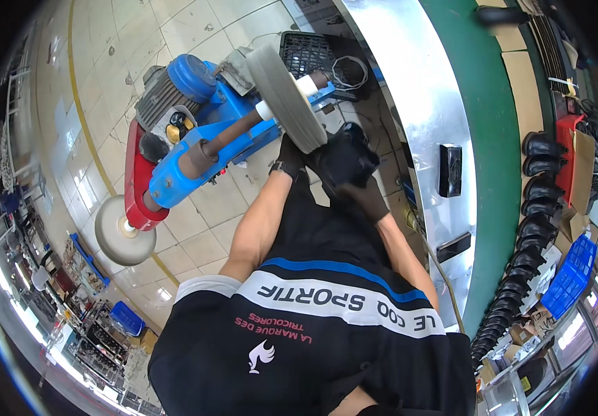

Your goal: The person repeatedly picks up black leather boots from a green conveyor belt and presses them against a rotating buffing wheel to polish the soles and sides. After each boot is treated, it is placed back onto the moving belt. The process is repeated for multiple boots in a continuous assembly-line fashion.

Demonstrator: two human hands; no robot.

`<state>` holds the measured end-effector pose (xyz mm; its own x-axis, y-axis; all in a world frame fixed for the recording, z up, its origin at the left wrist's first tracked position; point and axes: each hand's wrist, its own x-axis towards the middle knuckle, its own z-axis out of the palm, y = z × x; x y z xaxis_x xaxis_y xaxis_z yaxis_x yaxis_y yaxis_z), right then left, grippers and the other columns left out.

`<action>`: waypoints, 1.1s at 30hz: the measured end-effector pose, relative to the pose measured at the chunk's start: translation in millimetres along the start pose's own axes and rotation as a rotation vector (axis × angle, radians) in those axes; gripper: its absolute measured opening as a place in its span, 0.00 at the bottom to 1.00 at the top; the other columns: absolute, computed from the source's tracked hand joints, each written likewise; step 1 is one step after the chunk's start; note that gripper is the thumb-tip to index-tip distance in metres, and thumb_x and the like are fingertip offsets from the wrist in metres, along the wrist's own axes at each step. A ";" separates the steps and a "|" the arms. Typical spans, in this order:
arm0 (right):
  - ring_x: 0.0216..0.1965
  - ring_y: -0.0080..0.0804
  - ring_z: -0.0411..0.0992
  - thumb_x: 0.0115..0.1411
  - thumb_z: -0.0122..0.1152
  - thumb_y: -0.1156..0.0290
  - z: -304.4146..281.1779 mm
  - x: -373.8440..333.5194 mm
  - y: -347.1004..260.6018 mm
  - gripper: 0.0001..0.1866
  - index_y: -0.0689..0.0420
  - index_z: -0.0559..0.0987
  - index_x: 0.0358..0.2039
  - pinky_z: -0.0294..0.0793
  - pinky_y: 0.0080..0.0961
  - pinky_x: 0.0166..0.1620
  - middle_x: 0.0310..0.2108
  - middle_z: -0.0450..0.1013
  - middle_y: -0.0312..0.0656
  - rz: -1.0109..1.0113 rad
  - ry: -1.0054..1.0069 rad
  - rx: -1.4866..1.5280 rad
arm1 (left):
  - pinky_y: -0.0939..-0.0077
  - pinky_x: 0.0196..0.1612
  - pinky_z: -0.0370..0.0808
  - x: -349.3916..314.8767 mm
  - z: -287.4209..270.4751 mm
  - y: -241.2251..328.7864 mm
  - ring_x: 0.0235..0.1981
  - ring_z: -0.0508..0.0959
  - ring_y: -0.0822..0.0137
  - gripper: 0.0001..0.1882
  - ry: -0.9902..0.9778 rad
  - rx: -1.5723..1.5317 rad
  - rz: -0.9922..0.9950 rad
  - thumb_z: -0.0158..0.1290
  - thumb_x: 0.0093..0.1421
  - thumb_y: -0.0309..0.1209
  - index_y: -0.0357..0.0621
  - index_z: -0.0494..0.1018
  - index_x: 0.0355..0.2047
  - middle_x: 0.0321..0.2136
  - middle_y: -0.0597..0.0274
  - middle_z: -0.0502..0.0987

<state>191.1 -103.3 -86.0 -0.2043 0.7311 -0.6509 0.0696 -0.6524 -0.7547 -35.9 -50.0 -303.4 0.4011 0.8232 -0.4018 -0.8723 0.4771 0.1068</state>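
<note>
Pale tiled floor [195, 35]; long green-topped counter [483, 104] down the right, a bright metal strip [410, 69] forming its left edge; worker in a black top [313, 378], white and blue bands across it. Blue wheel machine [174, 177] on the floor, left of the counter; red guard [136, 180] at its left end, grey motor [162, 102] at its rear. Row of dark shoe-like pieces [531, 239] lining the counter's right edge; big grey wheel [282, 90] on the machine's shaft, paler wheel [125, 232] by the red guard.

Containers: blue crate [568, 276] past the counter's right edge, contents unclear; red crate [568, 156] farther up that side, beside cardboard [583, 184], contents likewise unclear; black mesh crate [306, 52] beyond the machine, a pale wire loop [352, 73] just beside it; blue bin [127, 317] lower left, too small to read inside; pale tub [189, 109] by the motor, yellow and black items in it.

Black piece [347, 156]: glossy, rounded, shoe-like, detail lost in the dark; located at the big wheel's lower right rim, apparently touching, left of the metal strip. Both hands dark-gloved; right hand [366, 199] grasping the black piece from the near side; left hand [288, 156] under the big wheel, fingers hidden, grip cannot be told. Two small black blocks [450, 170] on the metal strip.
</note>
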 end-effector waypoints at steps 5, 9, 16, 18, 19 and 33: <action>0.52 0.46 0.71 0.41 0.74 0.63 -1.2 -19.4 -31.3 0.46 0.56 0.67 0.62 0.70 0.38 0.56 0.52 0.71 0.53 -0.334 -0.070 -0.475 | 0.69 0.56 0.72 -32.0 59.7 -9.0 0.52 0.75 0.63 0.18 0.149 0.775 0.172 0.38 0.71 0.35 0.42 0.69 0.55 0.48 0.58 0.77; 0.51 0.53 0.71 0.40 0.75 0.64 -0.6 -8.2 -72.9 0.45 0.44 0.69 0.62 0.70 0.40 0.55 0.56 0.67 0.52 -0.443 -0.148 -0.950 | 0.69 0.58 0.71 -30.6 68.7 9.0 0.54 0.74 0.63 0.17 0.173 0.463 0.083 0.41 0.69 0.32 0.40 0.68 0.55 0.49 0.59 0.77; 0.45 0.54 0.71 0.39 0.73 0.64 -13.3 -7.0 -101.2 0.42 0.39 0.71 0.60 0.72 0.42 0.49 0.54 0.68 0.51 -0.480 -0.109 -1.275 | 0.69 0.58 0.70 -3.1 33.3 -27.9 0.53 0.75 0.62 0.18 0.230 0.776 0.230 0.45 0.67 0.30 0.40 0.68 0.55 0.48 0.60 0.78; 0.44 0.55 0.71 0.39 0.72 0.65 -13.4 -11.7 -101.0 0.42 0.39 0.71 0.60 0.73 0.43 0.48 0.54 0.68 0.50 -0.488 0.025 -1.134 | 0.69 0.58 0.70 0.2 29.7 -33.2 0.53 0.75 0.62 0.18 0.247 0.801 0.241 0.46 0.66 0.30 0.39 0.68 0.55 0.48 0.60 0.78; 0.44 0.54 0.71 0.39 0.72 0.66 -12.6 -7.3 -97.3 0.41 0.40 0.73 0.59 0.73 0.42 0.48 0.52 0.69 0.51 -0.496 0.024 -1.093 | 0.69 0.58 0.70 1.1 26.3 -30.0 0.53 0.75 0.62 0.18 0.252 0.823 0.249 0.47 0.66 0.30 0.39 0.68 0.55 0.48 0.60 0.78; 0.48 0.41 0.72 0.44 0.71 0.69 -36.1 -25.2 -84.8 0.33 0.51 0.76 0.54 0.72 0.37 0.54 0.49 0.73 0.52 -0.425 -0.176 -0.642 | 0.69 0.57 0.71 -86.6 96.9 6.0 0.50 0.77 0.62 0.23 0.242 0.720 0.049 0.55 0.61 0.33 0.38 0.66 0.54 0.47 0.55 0.77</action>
<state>225.5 -59.2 -8.6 -0.4872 0.8149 -0.3140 0.4903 -0.0422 -0.8705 -48.7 -88.7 -179.9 0.2211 0.7979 -0.5608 -0.4563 0.5929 0.6635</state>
